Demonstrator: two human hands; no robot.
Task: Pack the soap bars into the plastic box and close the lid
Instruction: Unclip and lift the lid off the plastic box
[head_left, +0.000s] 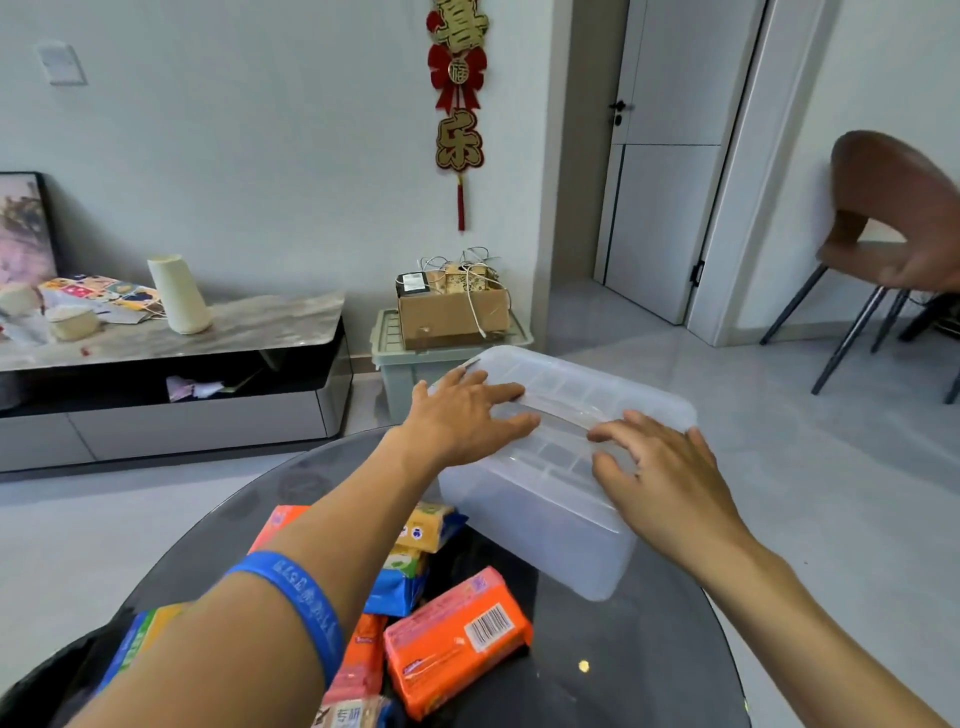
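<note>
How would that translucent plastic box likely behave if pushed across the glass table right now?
The plastic box looks empty through its walls, so it is probably light. On the glossy glass table it would likely slide easily. Its thin lid, under the left hand and right hand, may flex.

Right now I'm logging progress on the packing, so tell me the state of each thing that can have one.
plastic box: on the table, appears empty
lid: lying on the box under both hands
left hand: open, flat on the lid
right hand: open, fingers spread on the lid
soap bars: wrapped, loose on the table, unpacked
door: shut
</note>
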